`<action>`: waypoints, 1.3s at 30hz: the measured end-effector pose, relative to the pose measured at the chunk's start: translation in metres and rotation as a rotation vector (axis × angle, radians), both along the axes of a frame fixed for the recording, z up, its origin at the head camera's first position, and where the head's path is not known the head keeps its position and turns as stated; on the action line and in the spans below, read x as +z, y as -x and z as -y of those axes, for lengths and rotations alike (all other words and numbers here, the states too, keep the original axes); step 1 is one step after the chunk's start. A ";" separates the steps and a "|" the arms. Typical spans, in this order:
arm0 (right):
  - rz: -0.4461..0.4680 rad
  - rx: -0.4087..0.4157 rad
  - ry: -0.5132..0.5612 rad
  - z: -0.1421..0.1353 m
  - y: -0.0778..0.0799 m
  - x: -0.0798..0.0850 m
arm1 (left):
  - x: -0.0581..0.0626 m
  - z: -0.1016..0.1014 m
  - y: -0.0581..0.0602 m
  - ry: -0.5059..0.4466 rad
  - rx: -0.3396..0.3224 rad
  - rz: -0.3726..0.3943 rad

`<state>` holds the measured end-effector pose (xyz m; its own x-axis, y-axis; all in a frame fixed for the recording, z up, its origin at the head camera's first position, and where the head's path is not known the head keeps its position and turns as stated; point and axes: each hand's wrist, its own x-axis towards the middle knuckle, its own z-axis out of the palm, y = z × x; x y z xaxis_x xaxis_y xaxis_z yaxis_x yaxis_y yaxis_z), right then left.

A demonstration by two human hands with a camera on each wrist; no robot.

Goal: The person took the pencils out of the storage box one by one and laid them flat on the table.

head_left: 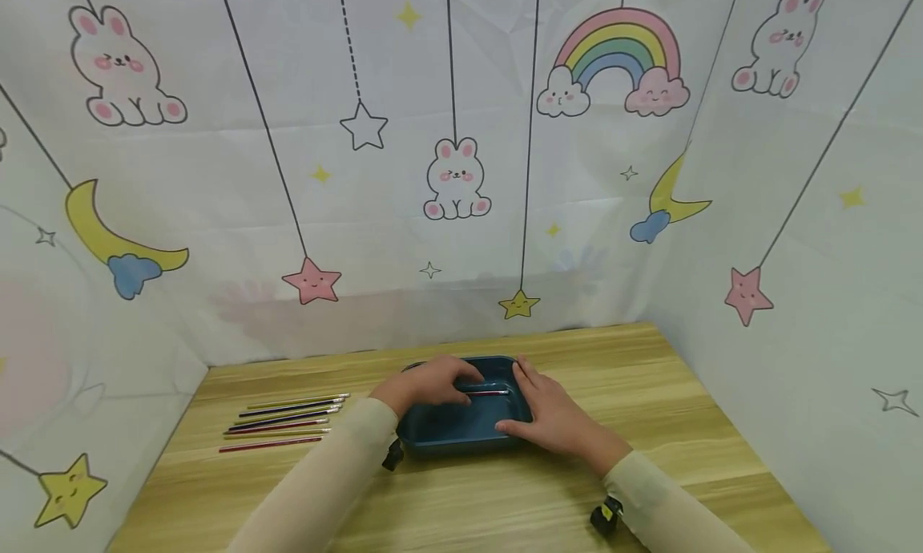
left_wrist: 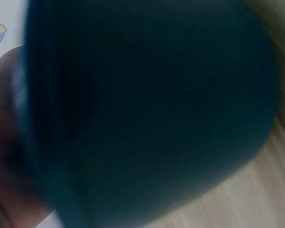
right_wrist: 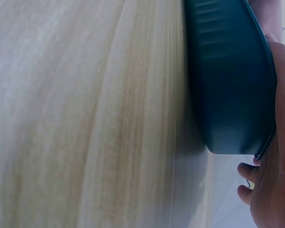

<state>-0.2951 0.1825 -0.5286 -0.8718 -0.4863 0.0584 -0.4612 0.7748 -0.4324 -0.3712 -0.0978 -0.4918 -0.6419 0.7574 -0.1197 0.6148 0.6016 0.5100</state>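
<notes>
In the head view a dark teal rectangular basin (head_left: 461, 447) sits on the table. My left hand (head_left: 429, 385) reaches over its left side, fingers bent down inside and apart from the thumb. A red pencil (head_left: 493, 393) with a pale end shows in the basin, running rightward from the gap between that thumb and the fingers. My right hand (head_left: 555, 413) grips the basin's right end, its thumb inside and its fingers along the far right corner. In the right wrist view, the hand lies over the rim. The basin's outer wall (left_wrist: 171, 104) fills most of the left wrist view.
Several pencils (head_left: 281, 421), yellow, dark blue and red, lie in a loose row left of the basin, pale ends to the right. The wood-patterned table (head_left: 685, 425) ends at white cloth walls (head_left: 404, 216) printed with rabbits, stars and moons.
</notes>
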 end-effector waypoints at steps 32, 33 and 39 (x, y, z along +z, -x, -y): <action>0.003 -0.002 0.006 0.001 0.000 0.000 | -0.032 -0.004 0.009 -0.024 -0.050 -0.080; 0.004 -0.003 0.006 0.000 0.000 0.001 | -0.033 -0.004 0.009 -0.024 -0.054 -0.083; -0.006 -0.007 -0.012 0.000 0.001 -0.001 | -0.035 -0.005 0.007 -0.022 -0.066 -0.096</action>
